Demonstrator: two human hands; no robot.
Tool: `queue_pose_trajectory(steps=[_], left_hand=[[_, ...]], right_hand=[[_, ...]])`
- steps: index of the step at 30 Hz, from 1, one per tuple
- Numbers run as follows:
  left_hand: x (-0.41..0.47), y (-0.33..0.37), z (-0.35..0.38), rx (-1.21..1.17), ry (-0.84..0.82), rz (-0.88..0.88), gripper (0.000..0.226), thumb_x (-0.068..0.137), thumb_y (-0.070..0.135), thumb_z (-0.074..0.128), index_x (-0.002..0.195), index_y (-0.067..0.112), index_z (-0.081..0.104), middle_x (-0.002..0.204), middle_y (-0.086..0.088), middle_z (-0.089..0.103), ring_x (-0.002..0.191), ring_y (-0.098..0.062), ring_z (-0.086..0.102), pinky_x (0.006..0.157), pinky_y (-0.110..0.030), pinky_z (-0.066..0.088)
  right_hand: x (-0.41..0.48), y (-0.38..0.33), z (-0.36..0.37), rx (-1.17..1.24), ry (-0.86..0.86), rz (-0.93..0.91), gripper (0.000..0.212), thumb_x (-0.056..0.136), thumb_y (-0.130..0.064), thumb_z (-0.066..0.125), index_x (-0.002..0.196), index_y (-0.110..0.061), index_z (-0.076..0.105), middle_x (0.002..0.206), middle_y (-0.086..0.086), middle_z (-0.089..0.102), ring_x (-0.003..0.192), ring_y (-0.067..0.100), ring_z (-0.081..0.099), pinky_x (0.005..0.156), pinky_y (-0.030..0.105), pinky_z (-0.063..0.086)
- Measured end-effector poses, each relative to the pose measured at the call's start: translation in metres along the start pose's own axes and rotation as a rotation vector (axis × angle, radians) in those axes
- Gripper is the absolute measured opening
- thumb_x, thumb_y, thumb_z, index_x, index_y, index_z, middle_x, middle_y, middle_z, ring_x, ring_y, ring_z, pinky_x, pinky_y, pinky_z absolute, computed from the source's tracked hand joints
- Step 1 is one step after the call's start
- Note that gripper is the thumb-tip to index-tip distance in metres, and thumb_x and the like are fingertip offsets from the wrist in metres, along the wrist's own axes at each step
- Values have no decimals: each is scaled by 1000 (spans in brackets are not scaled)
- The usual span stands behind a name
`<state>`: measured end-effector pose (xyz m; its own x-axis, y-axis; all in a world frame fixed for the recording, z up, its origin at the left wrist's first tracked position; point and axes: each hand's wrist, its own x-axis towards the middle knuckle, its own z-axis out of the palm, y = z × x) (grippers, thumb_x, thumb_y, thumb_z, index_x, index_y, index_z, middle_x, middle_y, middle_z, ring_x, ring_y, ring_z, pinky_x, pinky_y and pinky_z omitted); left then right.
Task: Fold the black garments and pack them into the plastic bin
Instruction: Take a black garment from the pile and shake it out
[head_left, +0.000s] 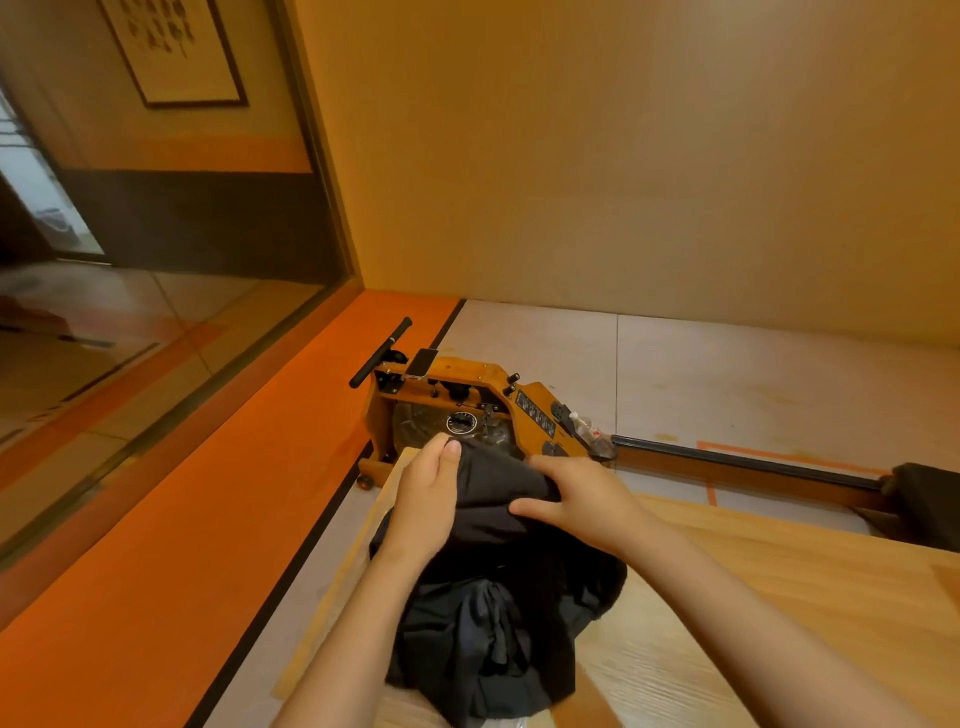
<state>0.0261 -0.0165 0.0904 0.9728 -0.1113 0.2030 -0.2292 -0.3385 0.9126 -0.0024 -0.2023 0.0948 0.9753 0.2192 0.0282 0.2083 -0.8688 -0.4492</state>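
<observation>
A heap of black garments (498, 613) lies crumpled on the wooden table (779, 582), near its left edge. My left hand (428, 493) grips the top of the heap at its far left, thumb over the cloth. My right hand (576, 499) holds the same upper fold from the right, fingers curled into the fabric. A bit of clear plastic (511, 722) shows under the heap at the bottom edge; I cannot tell whether it is the bin.
A wooden rowing machine (467, 405) stands on the floor just beyond the table, its rail (748, 462) running to the right. An orange floor strip (218, 499) and a glass partition (156, 332) lie to the left. A plain wall rises behind.
</observation>
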Motion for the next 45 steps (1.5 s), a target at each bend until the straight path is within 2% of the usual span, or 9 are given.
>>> queue_pose_trajectory(steps=[6, 10, 14, 17, 21, 24, 32, 40, 45], left_hand=[[-15, -72, -21, 123, -122, -263, 26, 95, 46, 52, 102, 24, 62, 96, 14, 62, 96, -6, 58, 75, -18, 44], [-31, -125, -26, 258, -195, -374, 90, 65, 85, 55, 121, 15, 62, 119, 2, 65, 111, -16, 60, 97, -41, 50], [-20, -110, -27, 170, -75, -271, 39, 97, 37, 51, 130, 15, 56, 122, 11, 59, 118, -15, 53, 98, -31, 44], [4, -78, -31, 151, -44, -155, 21, 101, 34, 44, 92, 18, 55, 84, 8, 56, 86, -22, 57, 68, -30, 41], [46, -18, -33, 131, -8, 12, 25, 101, 29, 43, 83, 14, 51, 82, -4, 55, 76, -24, 54, 67, -40, 43], [76, 35, -26, 83, 35, 150, 23, 102, 27, 42, 82, 24, 50, 82, -1, 55, 75, -13, 54, 67, -29, 42], [134, 154, 43, 15, -11, 410, 28, 104, 26, 38, 79, 17, 44, 77, 0, 46, 64, -7, 42, 58, -20, 32], [162, 247, 133, -75, -52, 451, 30, 104, 29, 37, 75, 24, 41, 76, 7, 45, 65, -5, 42, 62, -23, 33], [149, 236, 175, -47, -106, 388, 27, 103, 33, 38, 82, 22, 49, 85, 0, 55, 75, -12, 51, 69, -28, 40]], right_hand=[[-22, 72, 70, 43, -154, 331, 19, 91, -34, 59, 81, -21, 50, 80, -2, 56, 80, 19, 56, 65, 32, 42], [-35, 83, 87, 263, -112, 411, 23, 96, -31, 53, 77, -22, 43, 76, -2, 52, 71, 15, 51, 62, 30, 35], [-26, 72, 67, 466, 74, 410, 30, 95, -36, 54, 76, -14, 47, 73, 8, 49, 65, 15, 47, 62, 32, 34], [-16, 64, 32, 528, 167, 372, 32, 92, -37, 58, 73, -11, 52, 70, 9, 52, 63, 14, 49, 62, 30, 37], [-5, 62, -38, 447, 265, 267, 33, 92, -35, 60, 71, -11, 51, 67, 9, 52, 61, 17, 51, 60, 31, 37], [0, 66, -97, 378, 411, 187, 39, 90, -32, 63, 69, -2, 49, 67, 19, 53, 62, 22, 52, 59, 33, 35], [-27, 98, -235, 225, 811, 108, 40, 90, -26, 65, 65, -11, 37, 59, 4, 34, 57, 12, 34, 56, 33, 22], [-72, 160, -320, 63, 971, 188, 34, 89, -36, 64, 70, -12, 49, 64, 3, 51, 63, 22, 50, 57, 34, 32], [-103, 194, -308, 48, 905, 243, 37, 90, -39, 62, 71, -9, 50, 65, 8, 53, 63, 26, 52, 56, 35, 32]])
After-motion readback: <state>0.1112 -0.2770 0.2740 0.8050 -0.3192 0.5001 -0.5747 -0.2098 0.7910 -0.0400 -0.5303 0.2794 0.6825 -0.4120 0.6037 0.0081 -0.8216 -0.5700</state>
